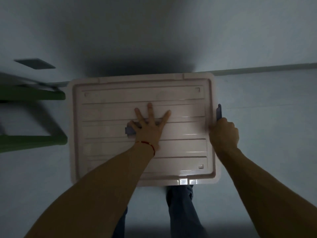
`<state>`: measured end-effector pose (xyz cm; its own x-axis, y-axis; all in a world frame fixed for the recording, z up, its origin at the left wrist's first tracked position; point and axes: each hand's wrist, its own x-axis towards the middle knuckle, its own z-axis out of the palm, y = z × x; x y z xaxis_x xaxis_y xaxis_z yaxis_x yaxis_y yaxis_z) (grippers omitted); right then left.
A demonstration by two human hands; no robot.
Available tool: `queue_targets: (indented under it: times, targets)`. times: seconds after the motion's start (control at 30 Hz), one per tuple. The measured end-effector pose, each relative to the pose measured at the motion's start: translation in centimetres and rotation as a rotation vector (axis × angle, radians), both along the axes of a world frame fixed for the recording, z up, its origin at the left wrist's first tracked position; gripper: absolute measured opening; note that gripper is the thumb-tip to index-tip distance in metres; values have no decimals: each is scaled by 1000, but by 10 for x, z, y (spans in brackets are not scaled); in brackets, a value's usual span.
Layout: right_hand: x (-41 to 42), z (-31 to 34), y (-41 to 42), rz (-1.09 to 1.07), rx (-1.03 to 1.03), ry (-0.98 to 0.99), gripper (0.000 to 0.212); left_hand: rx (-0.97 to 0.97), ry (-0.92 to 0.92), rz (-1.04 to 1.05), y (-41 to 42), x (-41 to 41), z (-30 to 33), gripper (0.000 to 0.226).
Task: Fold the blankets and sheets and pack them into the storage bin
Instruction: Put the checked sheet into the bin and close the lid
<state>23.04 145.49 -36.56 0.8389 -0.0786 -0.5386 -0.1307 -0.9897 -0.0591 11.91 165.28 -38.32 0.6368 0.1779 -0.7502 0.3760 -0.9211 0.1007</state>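
The pale storage bin stands on the floor below me with its ribbed lid (106, 114) on, so whatever it holds is hidden. My left hand (149, 129) lies flat on the middle of the lid with its fingers spread. It presses down over a small purple-grey clip (129, 130) that pokes out by the thumb. My right hand (224, 133) is curled round the bin's right edge, gripping the lower part of an upright purple-grey latch (219, 111). No blankets or sheets are in view.
Green furniture legs (34, 95) stand close against the bin's left side. A dark flat rectangle (35, 63) lies at the far left. A dark skirting line (265, 68) runs behind the bin. My trouser leg (181, 203) is just in front of it.
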Motion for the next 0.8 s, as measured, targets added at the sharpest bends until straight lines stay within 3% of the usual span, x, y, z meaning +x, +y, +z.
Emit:
queue_targets:
  times: [0.1,0.17,0.23,0.3,0.37,0.47,0.6,0.67,0.8]
  targets:
    - [-15,2,19,21,-74,-78,57,-102,-38,21,11,-10,4,136]
    - [-43,4,47,284,-5,-191,70,-148,-190,67,24,-33,8,115]
    - [-75,2,80,604,120,-179,72,-150,-458,145,40,-66,11,82]
    - [-103,5,121,817,254,-106,75,-34,-628,270,67,-100,14,62]
    - [-130,5,156,937,327,-24,78,154,-650,405,104,-130,22,57]
    - [-167,-5,191,1013,296,44,91,256,-581,742,169,-173,26,64]
    - [-183,-19,204,969,231,57,98,-175,-290,1204,229,-196,11,102]
    - [-184,-25,207,999,188,85,96,-370,-161,1337,240,-200,0,114]
    - [-182,-25,215,1020,119,107,96,-590,-84,1530,253,-212,-19,139]
